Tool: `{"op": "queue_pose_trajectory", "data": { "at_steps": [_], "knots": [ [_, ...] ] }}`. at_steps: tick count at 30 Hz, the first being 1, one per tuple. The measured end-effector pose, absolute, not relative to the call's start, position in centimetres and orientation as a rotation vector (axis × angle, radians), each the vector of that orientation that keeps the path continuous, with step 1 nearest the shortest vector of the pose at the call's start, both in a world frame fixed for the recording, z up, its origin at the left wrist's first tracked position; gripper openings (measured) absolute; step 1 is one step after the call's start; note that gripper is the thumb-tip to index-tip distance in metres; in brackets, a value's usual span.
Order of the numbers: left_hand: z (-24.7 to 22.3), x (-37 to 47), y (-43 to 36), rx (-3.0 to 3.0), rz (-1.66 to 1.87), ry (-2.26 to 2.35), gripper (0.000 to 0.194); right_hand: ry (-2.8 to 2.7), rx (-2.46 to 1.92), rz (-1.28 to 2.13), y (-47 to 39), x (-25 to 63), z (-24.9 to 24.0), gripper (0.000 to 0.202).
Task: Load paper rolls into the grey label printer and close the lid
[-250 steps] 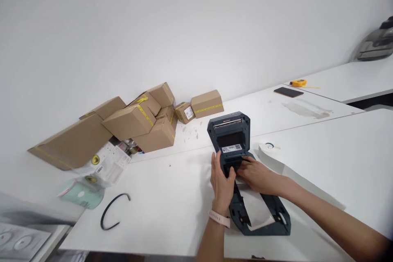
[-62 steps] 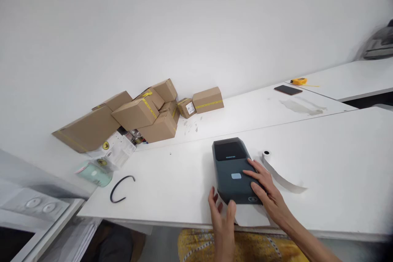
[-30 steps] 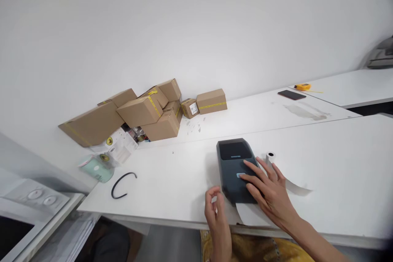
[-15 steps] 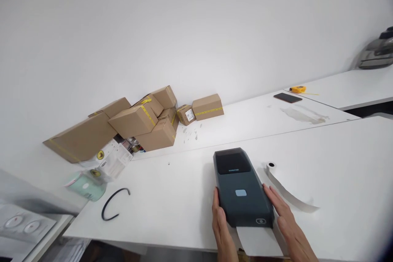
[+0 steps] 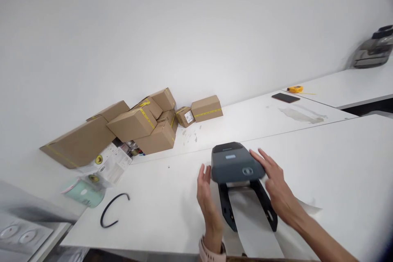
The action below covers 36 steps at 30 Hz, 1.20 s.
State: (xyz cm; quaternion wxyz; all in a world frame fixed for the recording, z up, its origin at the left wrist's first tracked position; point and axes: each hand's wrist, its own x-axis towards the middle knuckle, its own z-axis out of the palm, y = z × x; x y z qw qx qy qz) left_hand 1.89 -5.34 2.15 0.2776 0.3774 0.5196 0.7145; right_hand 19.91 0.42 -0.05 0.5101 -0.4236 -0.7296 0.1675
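Observation:
A dark grey label printer stands on the white table with its lid raised and tilted up. Out of its front a wide white paper strip runs toward me over the table edge. On the lid's right side my right hand grips the edge, the fingers along the top and the thumb lower down. At the lid's left edge is my left hand, fingers stretched upward and apart; whether they touch the lid is unclear. A pink watch band is around that wrist.
Behind my right forearm shows the end of a loose paper strip. Left are a black curved cord, a mint-green pouch and stacked cardboard boxes. A phone and a yellow tape measure lie farther back.
The printer's lid has swung up, baring the frame and the paper inside. My right hand has moved up along the lid's side; my left hand has moved up and outward.

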Motion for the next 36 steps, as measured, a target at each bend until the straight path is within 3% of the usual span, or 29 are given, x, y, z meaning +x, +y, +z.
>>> {"op": "queue_pose_trajectory", "data": {
  "at_steps": [4, 8, 14, 19, 22, 24, 28, 36],
  "knots": [
    [3.9, 0.0, -0.9, 1.094, 1.868, 1.404, 0.056, -1.689, -0.959, 0.471, 5.9, 18.0, 4.6, 0.055],
    [1.9, -1.3, 2.1, 1.156, 1.634, 1.443, 0.051, -1.672, -1.0, 0.5, 9.9, 16.8, 7.5, 0.054],
    [-1.9, -1.5, 2.3, 1.163, 1.45, 1.402, 0.064, -1.7, -1.11, 0.486, 14.6, 15.6, 8.7, 0.058],
    [-2.9, -1.5, 2.5, 1.129, 1.458, 1.391, 0.061, -1.729, -1.142, 0.507, 15.8, 15.9, 8.8, 0.06],
    [-3.4, -1.5, 2.9, 1.157, 1.487, 1.337, 0.059, -1.669, -1.148, 0.414, 13.0, 17.6, 8.1, 0.064],
    [-3.6, -1.6, 3.0, 1.151, 1.489, 1.313, 0.059, -1.618, -1.119, 0.325, 10.5, 18.8, 6.9, 0.048],
    [-3.7, -1.7, 3.1, 1.133, 1.478, 1.321, 0.062, -2.219, -0.888, 0.503, 7.6, 19.1, 3.7, 0.027],
    [-3.7, -1.4, 3.2, 1.092, 1.505, 1.217, 0.076, -2.657, -0.885, 0.363, 9.6, 15.0, -1.0, 0.06]
  ]
}}
